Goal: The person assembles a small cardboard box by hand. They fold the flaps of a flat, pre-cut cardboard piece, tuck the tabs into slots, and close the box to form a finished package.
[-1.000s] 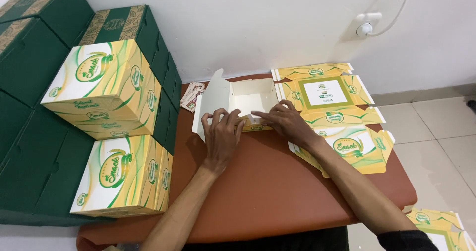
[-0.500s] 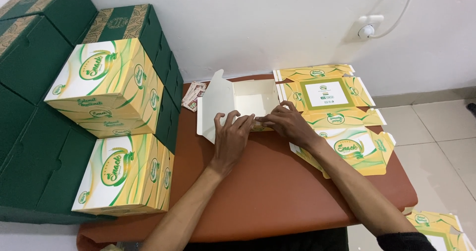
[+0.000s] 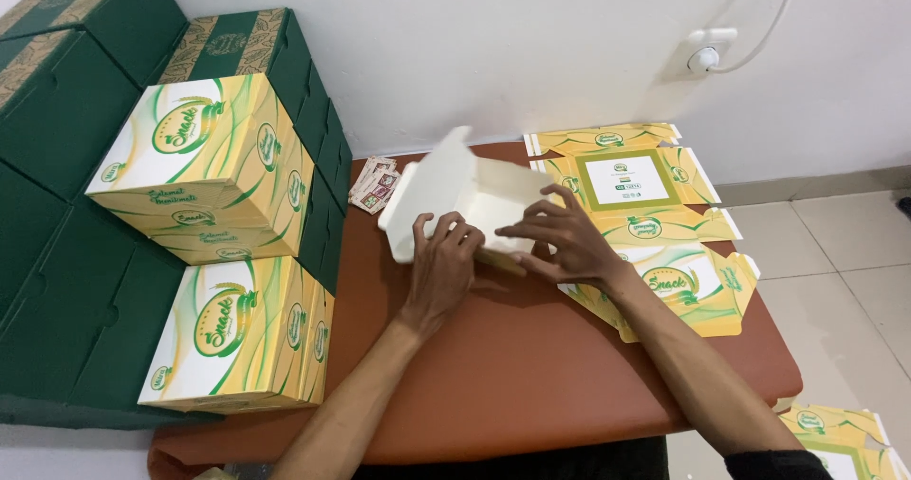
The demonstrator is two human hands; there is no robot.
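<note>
A stack of dark green cartons (image 3: 66, 186) fills the left side, rising against the white wall (image 3: 531, 44). In front of them two folded yellow-and-green boxes stand one on the other, the upper box (image 3: 204, 167) tilted a little, the lower box (image 3: 237, 338) at the near left corner of the brown table (image 3: 531, 366). On the far right of the table lies a pile of flat blanks (image 3: 645, 214), printed side up, spreading toward the right edge; more blanks (image 3: 840, 437) lie on the tiled floor (image 3: 854, 271) at the lower right. In the middle of the table, just left of the pile, a half-folded box (image 3: 465, 191) sits with its plain white inside showing, one flap standing up at the far left. The left hand (image 3: 441, 267) grips its near wall, fingers curled over the edge. The right hand (image 3: 560, 243) rests on the same near edge, fingers spread and pressing down, not closed around it. A few small sachets (image 3: 375, 184) lie just behind the box, near the cartons. A wall socket (image 3: 707, 53) with a white cable sits above the pile.
</note>
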